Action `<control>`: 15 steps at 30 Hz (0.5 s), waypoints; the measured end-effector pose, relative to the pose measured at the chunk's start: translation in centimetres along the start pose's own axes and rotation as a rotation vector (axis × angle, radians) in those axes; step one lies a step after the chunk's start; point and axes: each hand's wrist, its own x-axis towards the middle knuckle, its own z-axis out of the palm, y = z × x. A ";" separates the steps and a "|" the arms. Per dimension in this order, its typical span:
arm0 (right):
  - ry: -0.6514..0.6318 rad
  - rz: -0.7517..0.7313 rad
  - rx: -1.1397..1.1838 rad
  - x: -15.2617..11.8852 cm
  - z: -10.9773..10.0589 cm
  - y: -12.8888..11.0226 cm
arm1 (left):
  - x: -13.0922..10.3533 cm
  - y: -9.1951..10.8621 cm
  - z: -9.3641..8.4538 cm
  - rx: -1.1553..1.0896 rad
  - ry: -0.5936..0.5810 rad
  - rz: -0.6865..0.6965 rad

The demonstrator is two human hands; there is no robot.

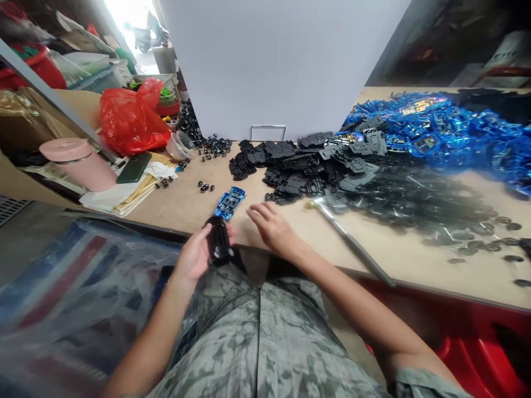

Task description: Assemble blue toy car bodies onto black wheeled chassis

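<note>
My left hand point(198, 253) is closed around a black toy car part point(218, 243) at the table's front edge, thumb on one side and fingers on the other. Just beyond it a blue toy car body point(230, 202) lies on the table with its dark inside facing up. My right hand point(271, 228) hovers over the table to the right, its fingers slightly bent and apart, with nothing visible in it. Behind it lies a heap of black car base plates point(286, 166). A small wheel-and-axle set point(206, 187) sits to the left of the blue body.
A metal-handled tool point(352, 243) lies slanting to the table's front edge. Loose wheels point(493, 243) and a pile of blue car bodies point(452, 130) are at the right. At left stand a pink tumbler point(81, 163), a red plastic bag point(133, 119) and a phone point(134, 168). A white panel point(269, 66) rises behind.
</note>
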 end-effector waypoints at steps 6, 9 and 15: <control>-0.355 -0.103 -0.175 7.1 3.6 1.5 | 0.3 2.4 -1.7 -0.151 0.028 0.092; -0.309 -0.059 -0.046 7.2 2.4 2.1 | 0.6 2.5 -1.9 -0.180 0.014 0.088; -0.246 0.649 0.956 0.4 -4.5 3.3 | 1.1 1.9 -0.9 -0.196 0.031 0.042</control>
